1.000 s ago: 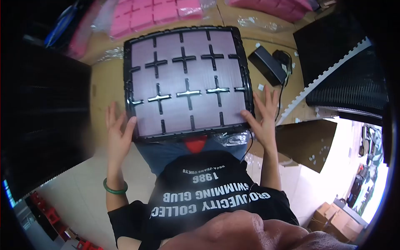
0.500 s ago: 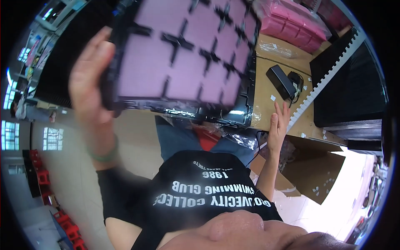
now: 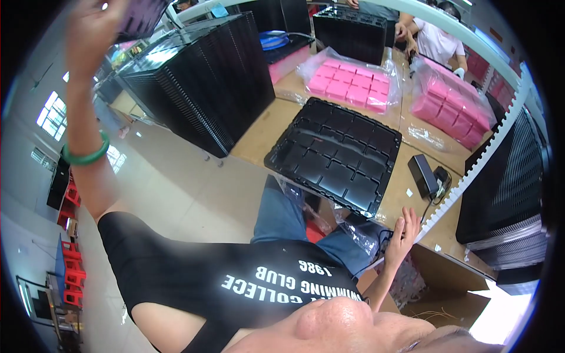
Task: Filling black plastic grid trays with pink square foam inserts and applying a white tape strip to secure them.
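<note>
At the upper left, my left hand point(image 3: 94, 29) is raised high, gripping the edge of a black tray point(image 3: 144, 17) with purplish-pink pads in its compartments; most of that tray is out of view. Its fingers are partly blurred and cut off by the picture's edge. My right hand point(image 3: 404, 234) is by the table's near edge, fingers stretched and holding nothing. Another black compartment tray point(image 3: 335, 156) lies flat on the table in front of me, with no pads in it. A tall stack of black trays point(image 3: 203, 82) stands below and right of my left hand.
Two bagged pink foam blocks point(image 3: 353, 85) sit at the back of the cardboard-topped table. A black power adapter point(image 3: 422, 176) with its cable lies near a white notched strip point(image 3: 471, 170). More black trays point(image 3: 506, 194) are stacked at right. Co-workers point(image 3: 438, 41) work across the table.
My left hand has carried the padded tray up and left, from over the table toward the tray stack. The flat tray beneath now shows fully. My right hand stays by the table edge.
</note>
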{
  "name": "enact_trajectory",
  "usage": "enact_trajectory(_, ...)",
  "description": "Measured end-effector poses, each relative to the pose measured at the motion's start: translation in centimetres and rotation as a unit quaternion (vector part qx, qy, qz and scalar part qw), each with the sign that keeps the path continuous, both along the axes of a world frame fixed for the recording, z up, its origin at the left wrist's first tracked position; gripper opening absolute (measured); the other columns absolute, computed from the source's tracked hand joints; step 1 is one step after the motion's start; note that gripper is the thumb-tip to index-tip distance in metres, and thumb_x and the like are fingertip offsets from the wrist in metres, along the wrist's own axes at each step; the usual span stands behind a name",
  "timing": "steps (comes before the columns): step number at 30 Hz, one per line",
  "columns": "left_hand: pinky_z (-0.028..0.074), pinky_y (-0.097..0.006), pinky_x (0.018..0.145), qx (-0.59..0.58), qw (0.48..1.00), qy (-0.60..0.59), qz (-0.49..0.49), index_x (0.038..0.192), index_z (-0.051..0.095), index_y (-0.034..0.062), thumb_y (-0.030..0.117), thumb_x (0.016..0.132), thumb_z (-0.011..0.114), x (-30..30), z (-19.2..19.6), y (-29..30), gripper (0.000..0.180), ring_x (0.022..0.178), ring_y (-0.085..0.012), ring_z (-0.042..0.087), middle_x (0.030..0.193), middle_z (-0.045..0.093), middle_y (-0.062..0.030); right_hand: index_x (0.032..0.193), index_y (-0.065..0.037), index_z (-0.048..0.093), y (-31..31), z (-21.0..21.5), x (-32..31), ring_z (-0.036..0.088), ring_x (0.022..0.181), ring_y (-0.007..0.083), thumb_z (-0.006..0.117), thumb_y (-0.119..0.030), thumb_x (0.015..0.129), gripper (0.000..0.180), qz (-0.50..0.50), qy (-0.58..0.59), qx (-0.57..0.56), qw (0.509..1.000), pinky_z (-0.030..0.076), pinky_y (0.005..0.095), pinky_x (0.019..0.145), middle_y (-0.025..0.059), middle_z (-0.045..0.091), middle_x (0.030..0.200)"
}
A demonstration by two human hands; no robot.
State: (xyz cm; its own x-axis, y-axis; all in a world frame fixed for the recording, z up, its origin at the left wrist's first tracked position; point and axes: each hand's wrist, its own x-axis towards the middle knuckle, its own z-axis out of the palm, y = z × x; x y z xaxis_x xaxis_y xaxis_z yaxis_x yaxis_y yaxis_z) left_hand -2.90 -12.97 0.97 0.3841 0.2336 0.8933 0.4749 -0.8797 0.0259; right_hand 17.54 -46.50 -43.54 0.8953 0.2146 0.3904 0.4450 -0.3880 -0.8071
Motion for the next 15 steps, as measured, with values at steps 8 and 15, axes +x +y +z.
enact_trajectory(8,0.052,-0.042,0.086,0.084,0.946,0.311,0.031,0.117,0.067,0.0065,0.015,0.092,0.061,1.8,-7.2,19.0,0.027,0.097,-0.0339,0.064,0.104,0.063,-0.0133,0.124,-0.006,0.065,-0.7,1.4,-0.9,0.034,0.143,0.0334,0.057,-0.025,0.1,0.031,0.009,0.006,0.001,1.0,0.025,0.0452,0.117,0.0128,0.057,0.139)
enact_trajectory(15,0.05,-0.039,0.086,0.019,0.945,0.323,0.041,0.116,0.069,0.0069,0.018,0.093,0.063,1.2,-8.4,19.8,0.027,0.096,-0.0317,0.064,0.099,0.063,-0.0123,0.12,-0.001,0.067,-2.7,4.0,-1.2,0.063,0.112,0.0254,0.065,-0.005,0.092,0.028,0.014,0.001,0.05,0.999,0.045,0.0348,0.1,0.015,0.067,0.12)
